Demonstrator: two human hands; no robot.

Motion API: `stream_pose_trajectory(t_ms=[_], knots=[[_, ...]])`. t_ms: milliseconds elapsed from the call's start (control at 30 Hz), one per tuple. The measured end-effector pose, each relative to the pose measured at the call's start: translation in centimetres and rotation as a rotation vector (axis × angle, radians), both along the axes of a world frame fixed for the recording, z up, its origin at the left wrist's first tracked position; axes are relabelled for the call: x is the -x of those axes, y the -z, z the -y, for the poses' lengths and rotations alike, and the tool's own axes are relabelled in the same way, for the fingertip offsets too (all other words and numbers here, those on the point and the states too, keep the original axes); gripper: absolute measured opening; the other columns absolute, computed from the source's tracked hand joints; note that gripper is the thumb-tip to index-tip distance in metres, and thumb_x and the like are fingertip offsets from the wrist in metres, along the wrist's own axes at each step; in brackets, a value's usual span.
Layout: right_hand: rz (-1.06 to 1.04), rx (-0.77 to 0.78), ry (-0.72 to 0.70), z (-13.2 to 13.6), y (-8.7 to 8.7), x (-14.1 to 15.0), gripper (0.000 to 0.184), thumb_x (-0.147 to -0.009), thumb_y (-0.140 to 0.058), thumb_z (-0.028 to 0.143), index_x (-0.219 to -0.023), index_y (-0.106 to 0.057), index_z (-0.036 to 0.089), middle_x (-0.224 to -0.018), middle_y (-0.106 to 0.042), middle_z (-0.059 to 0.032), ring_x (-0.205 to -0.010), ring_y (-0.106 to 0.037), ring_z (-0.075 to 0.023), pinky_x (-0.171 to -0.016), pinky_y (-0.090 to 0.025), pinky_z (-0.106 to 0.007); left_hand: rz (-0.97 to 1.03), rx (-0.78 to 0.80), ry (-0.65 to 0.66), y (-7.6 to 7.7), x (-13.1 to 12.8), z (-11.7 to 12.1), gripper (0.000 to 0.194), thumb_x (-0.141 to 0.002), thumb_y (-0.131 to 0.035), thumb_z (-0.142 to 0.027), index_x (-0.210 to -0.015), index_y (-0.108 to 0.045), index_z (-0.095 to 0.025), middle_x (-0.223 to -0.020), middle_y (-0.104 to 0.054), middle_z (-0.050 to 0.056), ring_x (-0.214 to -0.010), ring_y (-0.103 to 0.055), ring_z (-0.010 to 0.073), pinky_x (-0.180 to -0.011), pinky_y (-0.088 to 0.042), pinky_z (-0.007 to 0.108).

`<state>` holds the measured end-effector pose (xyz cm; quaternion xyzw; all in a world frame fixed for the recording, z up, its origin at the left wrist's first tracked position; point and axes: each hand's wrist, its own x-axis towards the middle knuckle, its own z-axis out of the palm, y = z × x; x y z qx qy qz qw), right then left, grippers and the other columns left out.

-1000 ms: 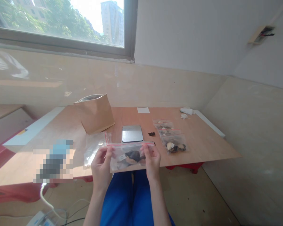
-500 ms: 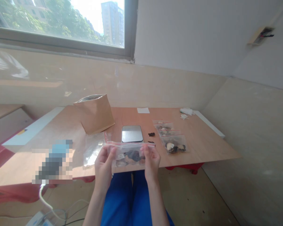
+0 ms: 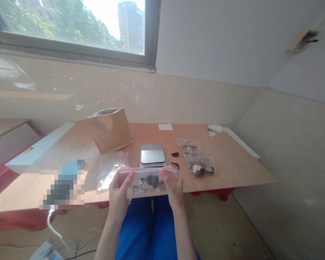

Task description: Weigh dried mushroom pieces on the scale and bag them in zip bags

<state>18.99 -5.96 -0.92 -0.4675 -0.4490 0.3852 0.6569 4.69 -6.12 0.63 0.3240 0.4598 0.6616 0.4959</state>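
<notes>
Both my hands pinch a clear zip bag (image 3: 146, 185) with a red-edged seal, holding it up over the table's near edge. My left hand (image 3: 119, 191) grips its left side and my right hand (image 3: 173, 187) its right side. Inside are dark and tan dried pieces and a small white label. Just beyond the bag stands a flat digital scale (image 3: 152, 154) with a steel top, its front partly hidden. Two small dark pieces (image 3: 174, 165) lie beside it. An empty clear bag (image 3: 108, 170) lies left of my left hand.
Small filled zip bags (image 3: 199, 165) overlap to the right, and a kraft paper pouch (image 3: 110, 130) stands at the back left of the wooden table (image 3: 233, 169). There are white scraps (image 3: 215, 128) at the back right. A pixelated object (image 3: 62, 184) lies at the left, with a white cable (image 3: 52, 227) below.
The held bag has dropped slightly and moved left, and its contents have gathered lower down. My hands are a little closer together, and more of the dark piece beside the scale shows.
</notes>
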Motion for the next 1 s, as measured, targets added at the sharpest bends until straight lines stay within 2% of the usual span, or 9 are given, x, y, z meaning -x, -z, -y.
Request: stream_pose_trajectory(t_ms=[233, 333, 433, 600, 700, 833, 1000], knots=[[-0.023, -0.055, -0.001, 0.0, 0.2, 0.1, 0.018, -0.076, -0.065, 0.033, -0.066, -0.063, 0.017, -0.063, -0.056, 0.0019, -0.058, -0.052, -0.0106, -0.057, -0.044, -0.022, 0.054, -0.025, -0.068, 0.2, -0.7, 0.3, 0.027, -0.063, -0.074, -0.039, -0.075, -0.063, -0.017, -0.069, -0.063, -0.001, -0.069, -0.059, 0.0121, -0.064, -0.047, 0.021], [-0.025, -0.047, -0.009, 0.0, 0.2, 0.1, 0.018, -0.076, -0.064, 0.034, -0.069, -0.064, 0.017, -0.067, -0.059, 0.0006, -0.062, -0.054, -0.0118, -0.061, -0.045, -0.023, -0.013, -0.026, -0.020, 0.7, -0.5, 0.2, 0.028, -0.066, -0.072, -0.042, -0.077, -0.064, -0.017, -0.071, -0.064, 0.001, -0.071, -0.060, 0.0143, -0.063, -0.049, 0.023], [0.005, -0.015, -0.026, 0.0, 0.0, 0.0, 0.022, -0.077, -0.062, 0.039, -0.077, -0.067, 0.018, -0.071, -0.063, -0.0016, -0.061, -0.055, -0.0125, -0.062, -0.047, -0.025, -0.086, -0.035, 0.059, 1.4, 0.1, -0.1, 0.034, -0.068, -0.070, -0.046, -0.083, -0.067, -0.016, -0.083, -0.068, 0.006, -0.080, -0.063, 0.0189, -0.067, -0.051, 0.026], [0.017, 0.039, -0.051, 0.1, -0.4, 0.0, 0.028, -0.077, -0.060, 0.043, -0.084, -0.070, 0.017, -0.077, -0.068, -0.0047, -0.063, -0.058, -0.0142, -0.061, -0.049, -0.026, -0.160, -0.041, 0.093, 2.1, 0.8, -0.3, 0.038, -0.062, -0.073, -0.048, -0.080, -0.070, -0.015, -0.089, -0.069, 0.009, -0.086, -0.064, 0.0225, -0.072, -0.052, 0.030], [-0.006, 0.054, -0.072, 0.2, -0.5, -0.1, 0.027, -0.076, -0.061, 0.043, -0.080, -0.071, 0.018, -0.072, -0.067, -0.0039, -0.063, -0.059, -0.0150, -0.062, -0.049, -0.026, -0.196, -0.027, 0.095, 2.0, 0.9, -0.2, 0.034, -0.059, -0.076, -0.044, -0.078, -0.071, -0.015, -0.085, -0.070, 0.008, -0.083, -0.065, 0.0221, -0.070, -0.052, 0.029], [-0.021, -0.025, -0.176, 0.3, -0.4, -0.4, 0.026, -0.078, -0.060, 0.042, -0.077, -0.071, 0.019, -0.080, -0.067, -0.0049, -0.076, -0.061, -0.0182, -0.071, -0.050, -0.030, -0.224, -0.077, 0.077, 1.6, 0.8, -0.1, 0.026, -0.063, -0.075, -0.039, -0.076, -0.071, -0.017, -0.082, -0.069, 0.006, -0.081, -0.064, 0.0194, -0.074, -0.051, 0.028], [0.010, -0.019, -0.184, 0.4, -0.6, -0.7, 0.019, -0.073, -0.068, 0.036, -0.070, -0.069, 0.017, -0.078, -0.062, -0.0040, -0.069, -0.057, -0.0162, -0.057, -0.047, -0.026, -0.263, -0.167, 0.072, 0.9, 0.6, 0.1, 0.019, -0.067, -0.073, -0.036, -0.069, -0.069, -0.017, -0.081, -0.065, 0.006, -0.081, -0.062, 0.0189, -0.074, -0.051, 0.029]])
